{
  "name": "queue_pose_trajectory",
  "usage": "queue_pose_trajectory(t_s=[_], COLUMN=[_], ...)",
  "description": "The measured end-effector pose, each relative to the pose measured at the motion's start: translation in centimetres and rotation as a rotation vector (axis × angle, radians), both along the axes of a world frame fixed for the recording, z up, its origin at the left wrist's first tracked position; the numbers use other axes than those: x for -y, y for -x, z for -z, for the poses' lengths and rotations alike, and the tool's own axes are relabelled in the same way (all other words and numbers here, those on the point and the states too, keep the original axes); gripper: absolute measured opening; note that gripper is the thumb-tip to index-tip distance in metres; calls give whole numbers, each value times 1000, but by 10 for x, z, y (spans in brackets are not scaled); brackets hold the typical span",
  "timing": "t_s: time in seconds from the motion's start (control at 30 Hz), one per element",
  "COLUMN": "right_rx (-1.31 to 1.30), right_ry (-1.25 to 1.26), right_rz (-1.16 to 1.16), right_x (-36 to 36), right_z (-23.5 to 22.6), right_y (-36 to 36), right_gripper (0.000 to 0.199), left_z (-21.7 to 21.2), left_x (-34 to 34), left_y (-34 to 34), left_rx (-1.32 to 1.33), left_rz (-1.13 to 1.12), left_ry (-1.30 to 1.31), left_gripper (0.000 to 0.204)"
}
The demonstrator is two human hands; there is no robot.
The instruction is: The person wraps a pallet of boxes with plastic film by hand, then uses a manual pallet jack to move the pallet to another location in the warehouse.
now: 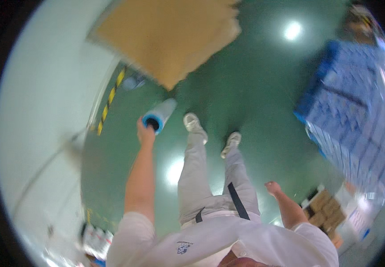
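Presently, left grip (145, 131): bare hand, forearm stretched forward, closed on the near end of the roll; whether any finger sits inside the hollow core, I cannot tell.
Roll (165, 108): pale, blue-rimmed and dark-centred at its near end, held at a slant over the green floor (268, 98), left of the person's left shoe (192, 121).
Right grip (271, 188): out to the right side, fingers seemingly curled; how far closed, or on what, I cannot tell.
Brown slab (170, 38): flat, blurred, beyond the roll, one corner toward the person.
Blue stack (357, 89): at right, well apart from the roll.
Striped tape (109, 104): yellow and black, beside the pale wall (45, 89).
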State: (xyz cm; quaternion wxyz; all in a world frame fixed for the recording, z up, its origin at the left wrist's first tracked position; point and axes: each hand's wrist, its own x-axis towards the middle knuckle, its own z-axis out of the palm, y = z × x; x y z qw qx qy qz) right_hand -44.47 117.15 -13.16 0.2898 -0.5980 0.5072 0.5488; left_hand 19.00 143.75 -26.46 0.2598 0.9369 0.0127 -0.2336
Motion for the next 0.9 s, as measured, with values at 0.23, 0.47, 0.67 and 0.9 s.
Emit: queue_pose_trajectory(t_s=[0.23,0.47,0.67,0.9], right_rx=[198,396,489,250], right_ry=[119,228,506,444], right_rz=[839,1176,1556,1381], right_x=[-118,-234,-398,-698], right_z=[-69,-73,-104,-106], right_y=[-45,25,105,157], right_gripper=[47,40,34,17], left_z=[-12,-14,-60,-110], left_x=[10,13,15,-58], left_y=[43,32,74,232], left_rx=[-169,-154,54,-20], left_rz=[179,423,1364,1649], left_ry=[-106,-325,-525,-738], left_gripper=[54,58,36,30])
